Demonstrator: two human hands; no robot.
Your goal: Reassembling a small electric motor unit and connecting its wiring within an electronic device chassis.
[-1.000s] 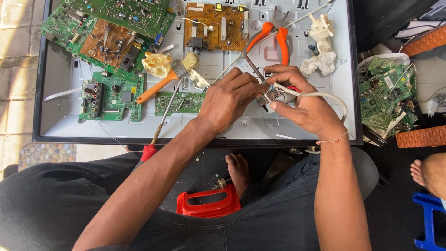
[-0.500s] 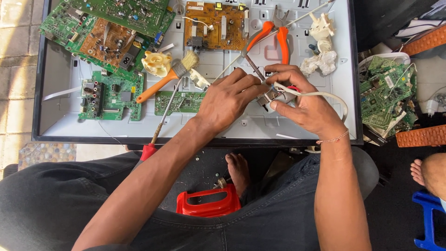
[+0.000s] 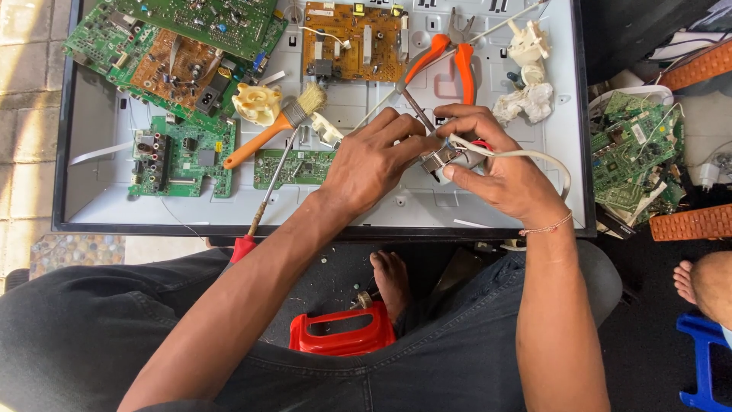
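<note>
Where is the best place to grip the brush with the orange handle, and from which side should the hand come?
Probably the orange handle of the brush, near its lower-left end, coming from the lower left. That end lies bare on the panel, while the bristle end points at the left hand and rests beside the cream part.

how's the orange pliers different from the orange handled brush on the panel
The pliers have two curved orange grips and metal jaws at the top; the brush has one straight orange handle ending in pale bristles. The pliers lie nearly upright in view; the brush lies slanted. Both rest untouched on the grey panel.
</note>
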